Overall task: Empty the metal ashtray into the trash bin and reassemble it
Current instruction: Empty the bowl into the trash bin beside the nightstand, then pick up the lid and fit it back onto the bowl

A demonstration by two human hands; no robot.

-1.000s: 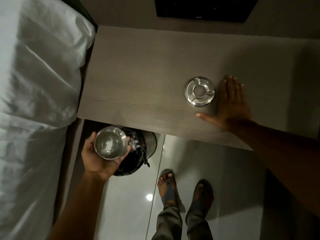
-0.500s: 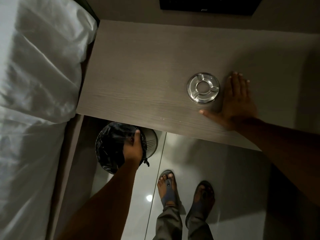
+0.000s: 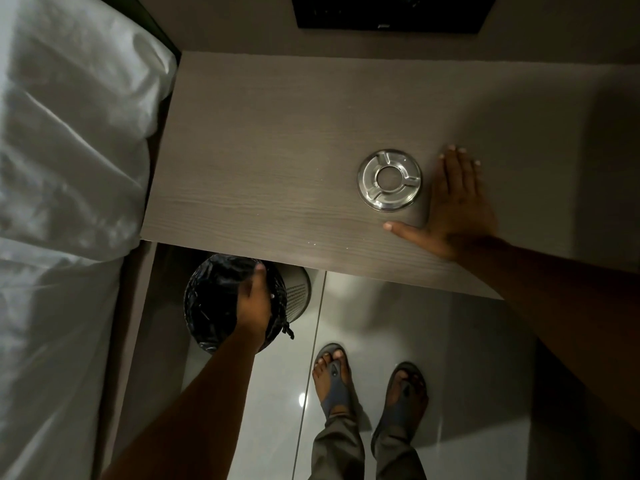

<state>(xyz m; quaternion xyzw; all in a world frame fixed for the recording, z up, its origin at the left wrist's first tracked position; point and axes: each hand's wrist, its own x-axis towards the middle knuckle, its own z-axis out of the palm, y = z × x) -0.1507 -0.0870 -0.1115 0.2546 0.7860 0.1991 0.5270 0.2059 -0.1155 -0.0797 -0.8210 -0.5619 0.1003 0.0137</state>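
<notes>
The ashtray's round metal lid (image 3: pixel 389 180), with a centre hole and three grooves, lies on the wooden desk (image 3: pixel 263 161). My right hand (image 3: pixel 453 209) rests flat on the desk just right of the lid, fingers spread, thumb below it. Down on the floor stands a mesh trash bin (image 3: pixel 299 296) lined with a black bag (image 3: pixel 211 296). My left hand (image 3: pixel 252 301) is turned palm-down over the bin's mouth, fingers curled. The ashtray's bowl is hidden under that hand.
A bed with white sheets (image 3: pixel 69 202) fills the left side, close to the bin. A dark screen (image 3: pixel 388 10) hangs on the wall behind the desk. My sandalled feet (image 3: pixel 367 386) stand on the glossy tiled floor right of the bin.
A second ago my left hand held the metal bowl upright, with white ash inside, beside the bin. It has since turned over above the bin's mouth and stays there. My right hand has kept still.
</notes>
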